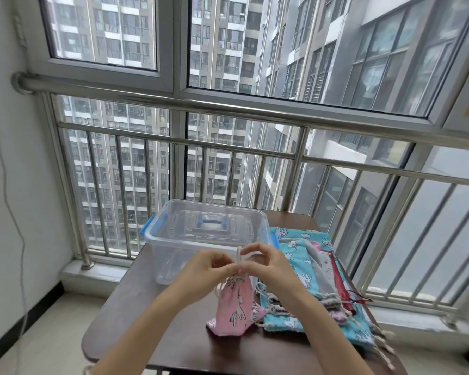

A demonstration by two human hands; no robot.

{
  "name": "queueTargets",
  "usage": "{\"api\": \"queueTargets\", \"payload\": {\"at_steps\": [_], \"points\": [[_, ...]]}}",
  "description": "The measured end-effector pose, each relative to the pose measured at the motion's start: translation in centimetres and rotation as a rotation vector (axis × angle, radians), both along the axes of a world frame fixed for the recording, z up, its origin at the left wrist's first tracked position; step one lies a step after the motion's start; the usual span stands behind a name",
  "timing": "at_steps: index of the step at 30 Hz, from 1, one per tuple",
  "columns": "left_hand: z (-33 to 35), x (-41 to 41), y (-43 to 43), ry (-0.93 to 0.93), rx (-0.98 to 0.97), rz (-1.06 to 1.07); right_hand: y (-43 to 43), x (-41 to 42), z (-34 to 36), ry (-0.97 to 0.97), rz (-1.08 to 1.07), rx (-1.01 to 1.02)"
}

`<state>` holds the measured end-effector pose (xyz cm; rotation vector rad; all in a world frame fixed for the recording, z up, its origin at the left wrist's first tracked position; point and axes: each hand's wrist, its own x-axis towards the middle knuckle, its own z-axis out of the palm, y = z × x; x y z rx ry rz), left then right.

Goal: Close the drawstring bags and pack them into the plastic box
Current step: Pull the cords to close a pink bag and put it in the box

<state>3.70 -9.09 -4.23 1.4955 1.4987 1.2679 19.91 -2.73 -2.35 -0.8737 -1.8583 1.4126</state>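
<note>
From the head view, the left hand [209,269] and the right hand [268,262] meet just in front of the clear plastic box [173,255]. Both hands have curled fingers and pinch the white strings [239,255] at the top of 1 pink bag [234,307]. The bag's neck is bunched under the fingers. The bag hangs down, and its bottom touches the brown desk [136,307]. The box stands on the desk. A lid with a blue handle [209,222] shows at its top. A pile of other bags [301,255], mostly blue, lies flat just right of the box.
</note>
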Motion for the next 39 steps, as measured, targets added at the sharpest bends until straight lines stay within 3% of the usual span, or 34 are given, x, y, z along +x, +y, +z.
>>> {"api": "queueTargets", "payload": {"at_steps": [8, 11, 13, 15, 19, 21, 23, 27, 31, 39], "points": [[0.4, 0.4, 0.5, 0.063, -0.013, 0.001, -0.3, -0.1, -0.4, -0.143, -0.137, 0.501], [1.0, 0.6, 0.7, 0.161, -0.006, 0.001, 0.0, -0.2, -0.5, -0.228, -0.133, 0.573], [1.2, 0.5, 0.8, 0.266, 0.016, 0.027, 0.4, -0.3, -0.7, -0.256, -0.145, 0.488], [1.4, 0.5, 0.8, 0.37, 0.048, 0.054, 0.9, -0.3, -0.8, -0.213, -0.112, 0.258], [1.3, 0.8, 0.9, 0.428, 0.084, 0.073, 1.7, 0.0, -1.1, 0.11, 0.054, -0.326], [1.0, 1.1, 1.0, 0.413, 0.093, 0.083, 1.7, 0.3, -1.4, 0.212, 0.093, -0.421], [0.8, 1.3, 1.3, 0.372, 0.073, 0.072, 1.5, 0.4, -1.7, 0.179, 0.045, -0.312], [0.8, 1.4, 1.7, 0.231, 0.014, 0.057, 0.7, 0.7, -2.0, 0.066, -0.204, 0.128], [1.0, 1.5, 1.7, 0.071, -0.032, 0.044, 1.0, 1.0, -2.2, -0.016, -0.227, 0.449], [1.9, 1.8, 1.6, -0.045, -0.108, -0.006, 1.2, 1.5, -2.2, -0.057, -0.147, 0.481]]}}
